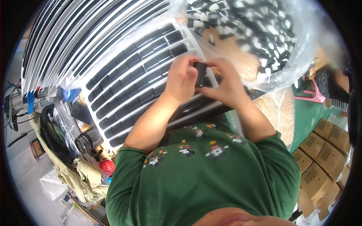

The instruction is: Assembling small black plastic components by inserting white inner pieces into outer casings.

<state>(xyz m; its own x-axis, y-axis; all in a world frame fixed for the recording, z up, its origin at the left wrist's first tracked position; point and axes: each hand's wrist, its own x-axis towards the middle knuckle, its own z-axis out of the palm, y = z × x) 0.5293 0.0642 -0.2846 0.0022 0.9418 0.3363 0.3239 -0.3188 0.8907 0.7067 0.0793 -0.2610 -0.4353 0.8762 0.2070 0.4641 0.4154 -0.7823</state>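
Note:
Both my hands are together over the right side of a white tray (98, 113) lined with rows of glossy black pieces. Between them is a short black cylinder-like piece (200, 74). My left hand (181, 80) closes on its left side, the fingers curled in. From the right, the thumb and fingers of my right hand (227, 83) pinch the same piece. Its ends are partly covered by my fingertips, so I cannot tell its exact kind. Long dark glossy strips lie below my hands, close to my shirt.
Many white trays (56, 45) stand stacked at the upper left. A plastic-lined container (301, 64) at the upper right holds a heap of small black and white parts (260, 30). Cardboard boxes (326, 156) sit at the lower right, near a pink stool (315, 92). A roll of black tape (83, 143) lies left.

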